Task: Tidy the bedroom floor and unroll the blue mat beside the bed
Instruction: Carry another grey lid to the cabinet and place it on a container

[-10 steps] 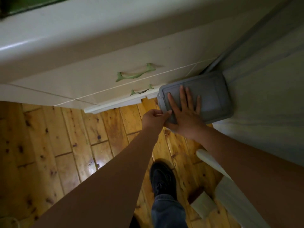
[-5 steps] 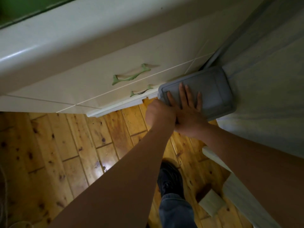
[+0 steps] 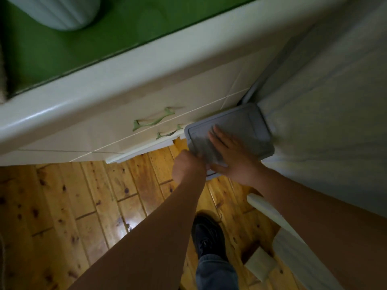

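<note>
Upper left of frame: green top surface (image 3: 62,45) w/ a pale ribbed container (image 3: 62,11) standing on it, cut off by the top edge. Below it, a cream dresser (image 3: 146,84) runs diagonally across the frame; two drawer fronts w/ green handles (image 3: 154,122), the lower handle (image 3: 168,133) partly hidden near the bin.

Lower left: wooden plank floor (image 3: 62,206), knotty, w/ a bright glare spot near centre.

Centre: left hand (image 3: 188,166) is curled into a loose fist at the near left corner of a grey lidded bin (image 3: 249,124); fingers are tucked under/against the lid edge, but blur makes it unclear whether they actually grip it — can't tell. Just right of it, right hand (image 3: 232,155) lies flat on the lid, fingers spread & extended, palm down, holding nothing. Fingertips are motion-blurred.

The bin sits wedged in the corner btwn dresser and bed (image 3: 324,132), touching both. Bed's pale sheet fills the right side of frame.

Bottom centre: a dark shoe (image 3: 209,233) & jeans leg (image 3: 215,273) on the floor. Lower right: cream bed frame rail (image 3: 270,212) and a small pale block (image 3: 260,263) on the floor beside it.

Blue mat isn't visible in this view.
</note>
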`<action>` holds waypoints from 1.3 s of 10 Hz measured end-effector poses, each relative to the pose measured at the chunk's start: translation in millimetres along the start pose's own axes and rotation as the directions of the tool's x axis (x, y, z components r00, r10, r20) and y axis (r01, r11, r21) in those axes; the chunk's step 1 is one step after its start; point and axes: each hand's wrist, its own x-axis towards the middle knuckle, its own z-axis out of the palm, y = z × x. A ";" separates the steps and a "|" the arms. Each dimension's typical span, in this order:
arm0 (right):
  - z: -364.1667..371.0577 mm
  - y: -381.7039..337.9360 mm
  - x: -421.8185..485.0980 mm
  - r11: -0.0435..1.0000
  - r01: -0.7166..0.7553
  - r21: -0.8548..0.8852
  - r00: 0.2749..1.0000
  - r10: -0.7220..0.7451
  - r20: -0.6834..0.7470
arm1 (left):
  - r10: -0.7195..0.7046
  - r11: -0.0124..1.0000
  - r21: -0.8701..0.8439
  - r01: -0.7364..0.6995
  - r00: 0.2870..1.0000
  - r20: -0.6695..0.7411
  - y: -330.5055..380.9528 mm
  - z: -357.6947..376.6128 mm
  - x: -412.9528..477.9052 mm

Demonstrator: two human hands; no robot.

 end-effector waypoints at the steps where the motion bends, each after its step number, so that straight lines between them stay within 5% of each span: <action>1: -11.9 11.0 -16.3 0.987 -0.133 0.092 0.960 0.152 -0.236 | -0.006 0.998 0.068 0.011 0.998 -0.065 -0.9 -2.9 -4.8; 2: -17.9 31.8 -24.5 0.853 -0.389 0.348 0.761 0.511 -0.399 | 0.324 0.905 0.358 -0.231 0.918 -0.227 8.9 8.1 -14.2; 3: -10.6 63.3 -18.0 0.600 -0.564 0.568 0.634 0.755 -0.169 | 0.680 0.635 0.534 -0.558 0.732 -0.044 27.1 34.5 -16.6; 4: -17.7 74.8 -5.7 0.305 -0.574 0.760 0.501 0.865 0.031 | 0.644 0.556 0.595 -0.581 0.754 0.134 36.1 60.9 -9.7; 5: -23.1 89.7 3.4 -0.664 0.085 0.743 0.348 0.718 0.603 | 0.629 0.548 0.628 -0.552 0.767 0.126 34.1 73.9 -4.3; 6: -29.2 94.9 0.7 -0.097 -0.525 0.845 0.512 0.757 0.406 | 0.619 0.537 0.643 -0.546 0.773 0.140 34.5 76.2 -1.7; 7: -33.2 91.3 -1.0 0.064 -0.431 0.900 0.617 0.749 0.242 | 0.592 0.527 0.671 -0.522 0.792 0.152 40.5 76.6 -1.5; 9: -31.6 76.3 -12.6 0.490 -0.420 0.764 0.689 0.720 -0.084 | 0.566 0.496 0.703 -0.509 0.804 0.183 49.2 73.5 -3.0; 10: -33.2 59.5 -16.8 0.644 -0.399 0.652 0.714 0.665 -0.220 | 0.573 0.484 0.706 -0.516 0.797 0.189 48.7 75.5 -1.0; 12: -39.8 45.8 -7.3 0.691 -0.597 0.408 0.738 0.672 -0.058 | 0.557 0.478 0.713 -0.513 0.805 0.205 52.3 71.9 -0.4; 13: -42.8 42.2 -19.9 0.694 -0.579 0.428 0.782 0.622 0.049 | 0.508 0.489 0.692 -0.531 0.818 0.269 60.9 58.4 -5.6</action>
